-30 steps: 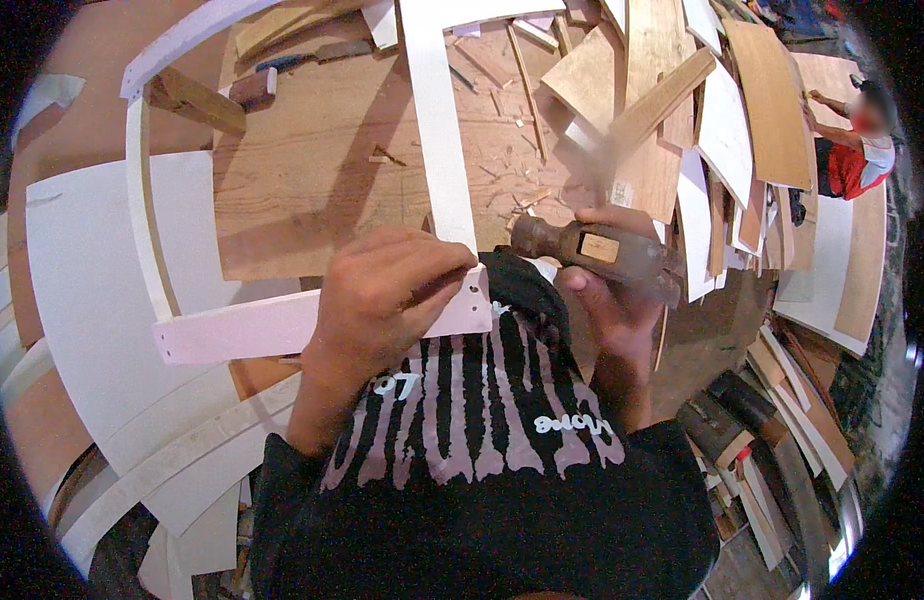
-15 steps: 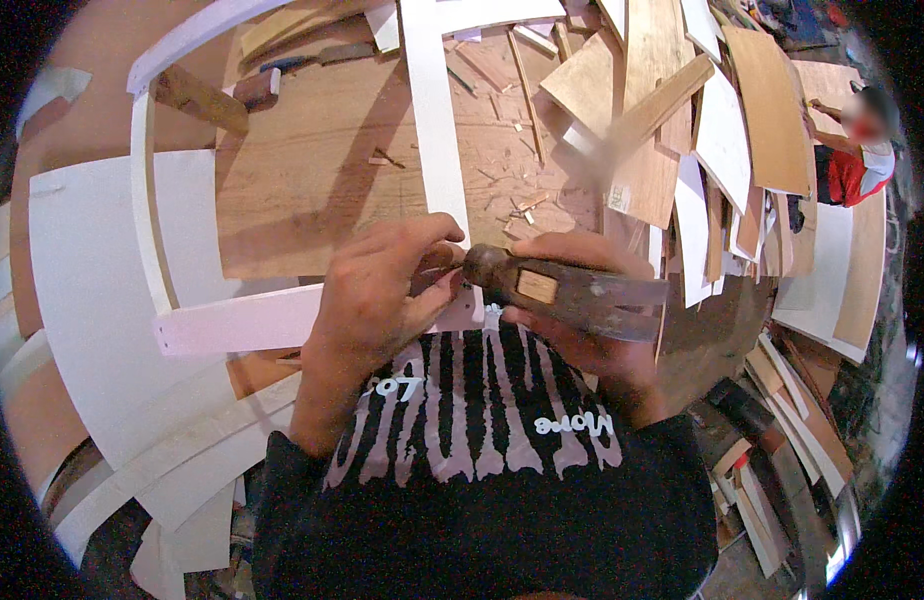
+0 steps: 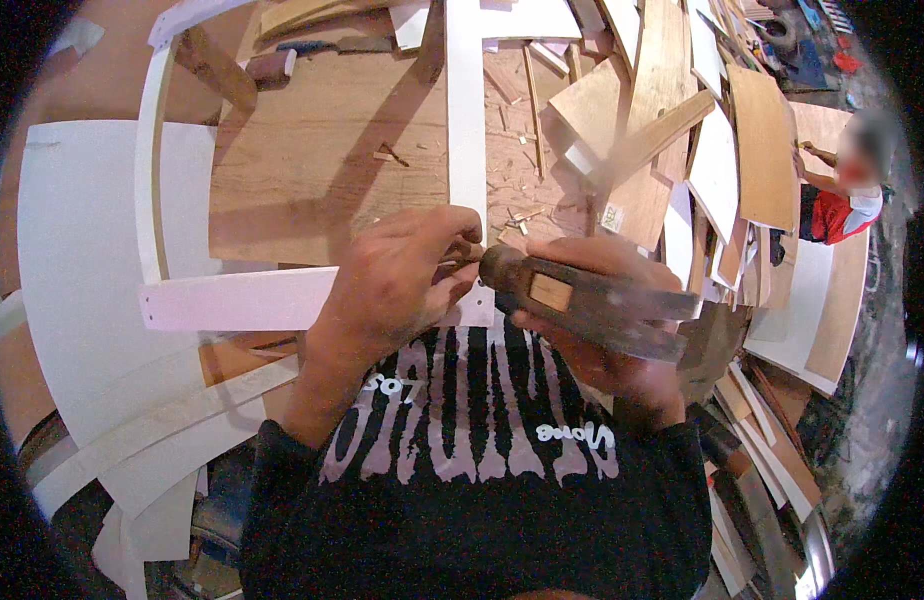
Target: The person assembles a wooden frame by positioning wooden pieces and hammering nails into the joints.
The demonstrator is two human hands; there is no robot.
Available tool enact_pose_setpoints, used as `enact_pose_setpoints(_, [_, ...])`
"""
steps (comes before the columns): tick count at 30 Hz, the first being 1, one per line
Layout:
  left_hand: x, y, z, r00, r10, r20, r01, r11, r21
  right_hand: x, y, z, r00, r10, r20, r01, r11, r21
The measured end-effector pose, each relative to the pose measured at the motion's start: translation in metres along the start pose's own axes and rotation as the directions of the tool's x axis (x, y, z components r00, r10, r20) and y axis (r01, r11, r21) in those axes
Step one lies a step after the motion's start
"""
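Observation:
A white-painted wooden frame [image 3: 242, 300] lies before me, its near rail meeting a lengthwise bar [image 3: 466, 130] close to my body. My left hand [image 3: 397, 265] rests at that corner, thumb and fingers pinched together; whatever sits between the fingertips is too small to make out. In my right hand [image 3: 607, 265], fingers wrap round a claw hammer [image 3: 592, 300] just under its head. The striking face is right beside my left fingertips, and the claws point right. Most of the hammer's handle is hidden. Small dark holes or nail heads show near the rail's ends.
Beneath the frame is a brown plywood sheet [image 3: 312, 170] with wood chips on it. Board offcuts [image 3: 657, 110] are heaped at the right. A dark-handled tool [image 3: 327, 45] lies at the far left. Another person [image 3: 847, 195] crouches at the far right.
The view has shifted, so the frame's lengthwise bar stands straighter and farther right. Both hands and the hammer appear slightly farther right, still together at the corner.

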State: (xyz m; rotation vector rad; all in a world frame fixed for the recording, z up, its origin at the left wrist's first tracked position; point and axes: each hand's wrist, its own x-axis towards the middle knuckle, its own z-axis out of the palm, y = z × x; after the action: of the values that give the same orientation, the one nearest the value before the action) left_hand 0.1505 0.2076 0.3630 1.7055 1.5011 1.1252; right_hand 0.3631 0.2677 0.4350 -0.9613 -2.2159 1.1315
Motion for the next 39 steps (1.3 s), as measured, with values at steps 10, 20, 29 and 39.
enact_pose_setpoints(10, [0.001,-0.002,0.003,1.0,0.023,0.009,-0.023,1.0,-0.001,0.013,-0.008,-0.005,0.985,0.097,0.141,-0.077,0.987,-0.14])
enact_pose_setpoints(20, [0.006,-0.003,-0.003,0.997,0.001,0.082,-0.004,1.0,0.028,0.014,-0.005,-0.006,0.981,0.111,0.16,-0.099,0.992,-0.079])
enact_pose_setpoints(29, [0.006,0.0,-0.006,0.997,0.031,0.069,-0.035,0.997,0.066,0.008,0.005,-0.003,0.989,0.033,0.145,-0.023,0.997,-0.074])
enact_pose_setpoints(39, [0.003,0.0,-0.005,0.998,-0.012,0.064,0.013,1.0,-0.007,0.001,-0.005,-0.005,0.995,0.1,-0.009,-0.101,0.995,-0.011])
